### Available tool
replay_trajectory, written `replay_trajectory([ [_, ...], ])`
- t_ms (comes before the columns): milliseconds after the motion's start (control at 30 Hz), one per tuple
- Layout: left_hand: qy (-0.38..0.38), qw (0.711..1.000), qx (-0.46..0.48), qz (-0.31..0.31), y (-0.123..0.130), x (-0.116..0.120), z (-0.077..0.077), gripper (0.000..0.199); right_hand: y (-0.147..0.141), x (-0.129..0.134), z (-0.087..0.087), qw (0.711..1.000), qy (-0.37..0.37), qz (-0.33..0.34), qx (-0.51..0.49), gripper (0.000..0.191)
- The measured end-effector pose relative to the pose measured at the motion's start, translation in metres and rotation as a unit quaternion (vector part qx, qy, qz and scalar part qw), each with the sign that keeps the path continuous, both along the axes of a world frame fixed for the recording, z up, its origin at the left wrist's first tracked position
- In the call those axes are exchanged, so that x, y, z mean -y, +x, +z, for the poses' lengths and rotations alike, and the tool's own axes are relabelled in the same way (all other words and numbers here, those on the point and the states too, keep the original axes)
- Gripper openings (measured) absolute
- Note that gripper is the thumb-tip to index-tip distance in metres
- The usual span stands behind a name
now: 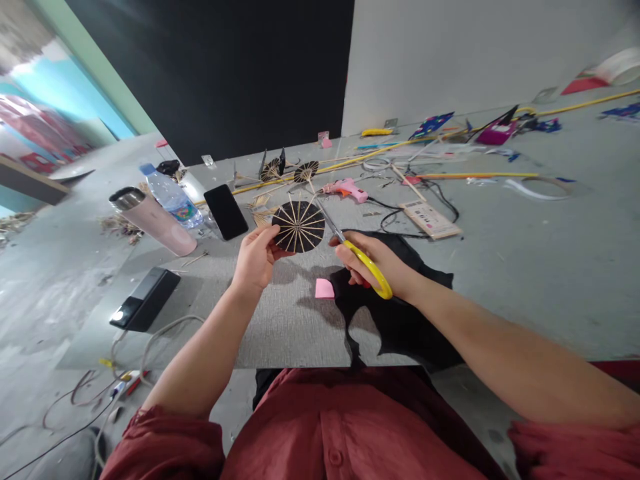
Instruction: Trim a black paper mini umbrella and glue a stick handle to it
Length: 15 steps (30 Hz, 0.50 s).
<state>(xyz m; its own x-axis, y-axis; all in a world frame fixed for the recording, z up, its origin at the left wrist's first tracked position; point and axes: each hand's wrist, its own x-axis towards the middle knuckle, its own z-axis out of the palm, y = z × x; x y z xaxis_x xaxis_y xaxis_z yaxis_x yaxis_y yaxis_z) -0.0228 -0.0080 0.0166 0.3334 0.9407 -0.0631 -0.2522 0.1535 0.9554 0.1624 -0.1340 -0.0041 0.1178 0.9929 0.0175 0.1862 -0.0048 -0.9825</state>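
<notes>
My left hand (257,257) pinches the left edge of a round black disc (299,227) with thin pale sticks fanning out from its centre like spokes. Yellow-handled scissors (367,265) are gripped in my right hand (377,260), their blades pointing up and left beside the disc's right edge. Whether the blades touch the disc I cannot tell. Under my right hand lies cut black cloth (405,327) with ragged edges, and a small pink piece (325,289) sits at its left corner. Two smaller spoked discs, one of them here (306,172), stand farther back.
A pink glue gun (347,189) with a black cord lies behind the scissors. To the left are a phone (225,211), a pink tumbler (155,223), a water bottle (173,197) and a black box-shaped device (146,299). Sticks, ribbons and scraps (493,133) spread along the back right.
</notes>
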Motion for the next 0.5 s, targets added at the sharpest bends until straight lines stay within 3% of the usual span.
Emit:
replay_trajectory([
  [500,0.008,1.0,-0.003,-0.026,0.002,0.0056,0.0013,0.009,-0.001,0.0005,0.001,1.0,0.012,-0.002,-0.005,0.054],
])
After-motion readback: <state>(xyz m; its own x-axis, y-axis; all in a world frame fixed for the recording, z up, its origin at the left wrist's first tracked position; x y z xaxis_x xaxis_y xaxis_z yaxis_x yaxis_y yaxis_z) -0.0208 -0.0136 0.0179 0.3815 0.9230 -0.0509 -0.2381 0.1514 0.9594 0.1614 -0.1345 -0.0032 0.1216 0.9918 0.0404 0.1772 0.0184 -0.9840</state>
